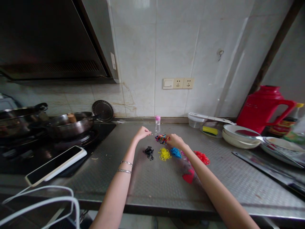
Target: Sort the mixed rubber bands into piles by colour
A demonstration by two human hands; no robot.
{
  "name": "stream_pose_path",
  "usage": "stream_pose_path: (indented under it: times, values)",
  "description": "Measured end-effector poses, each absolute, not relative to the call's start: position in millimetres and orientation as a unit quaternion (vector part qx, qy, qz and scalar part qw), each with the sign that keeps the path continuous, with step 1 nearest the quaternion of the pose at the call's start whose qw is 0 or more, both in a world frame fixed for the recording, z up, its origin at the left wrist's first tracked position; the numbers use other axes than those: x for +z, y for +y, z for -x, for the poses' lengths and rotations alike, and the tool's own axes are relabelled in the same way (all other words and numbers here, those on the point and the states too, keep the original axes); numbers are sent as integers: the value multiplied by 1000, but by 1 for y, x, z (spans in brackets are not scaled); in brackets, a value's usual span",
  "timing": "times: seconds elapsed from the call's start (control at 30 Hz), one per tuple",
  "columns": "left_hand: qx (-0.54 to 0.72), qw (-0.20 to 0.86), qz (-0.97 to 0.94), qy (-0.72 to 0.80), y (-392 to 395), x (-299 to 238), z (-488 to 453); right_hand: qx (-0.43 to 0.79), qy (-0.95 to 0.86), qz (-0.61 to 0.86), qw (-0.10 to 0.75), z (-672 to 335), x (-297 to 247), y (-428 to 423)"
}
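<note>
On the steel counter [162, 184] lie small piles of rubber bands sorted by colour: black [149, 151], yellow [164, 154], blue [175, 152], red [202, 157], and a mixed pile [162, 138] farther back. My left hand [142, 132] is closed in a pinch on something too small to make out, just left of a small clear bottle with a pink cap [157, 124]. My right hand [175, 140] has its fingers curled, resting at the mixed pile. A red piece [189, 176] lies beside my right forearm.
A stove with two pans [66, 124] stands at the left, with a white phone [56, 164] at its edge. Stacked plates [239, 135], a sponge [210, 130], a red thermos jug [262, 108] and a knife [267, 168] fill the right side. White cables [47, 200] hang at the front left.
</note>
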State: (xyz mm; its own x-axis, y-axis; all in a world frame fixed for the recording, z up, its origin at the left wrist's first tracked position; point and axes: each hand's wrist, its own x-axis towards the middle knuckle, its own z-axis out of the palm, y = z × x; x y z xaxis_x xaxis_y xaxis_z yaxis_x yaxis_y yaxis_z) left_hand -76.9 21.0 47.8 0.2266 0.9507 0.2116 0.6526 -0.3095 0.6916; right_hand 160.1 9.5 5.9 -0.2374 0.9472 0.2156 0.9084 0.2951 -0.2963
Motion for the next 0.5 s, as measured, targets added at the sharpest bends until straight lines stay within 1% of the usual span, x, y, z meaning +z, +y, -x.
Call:
stream_pose_path:
  times: [0.27,0.5]
  values:
    - [328,225,-754,523,28,39,73,4,-801,589,109,-157,8,5]
    - [329,220,-756,521,27,34,69,-4,-800,591,101,-153,12,1]
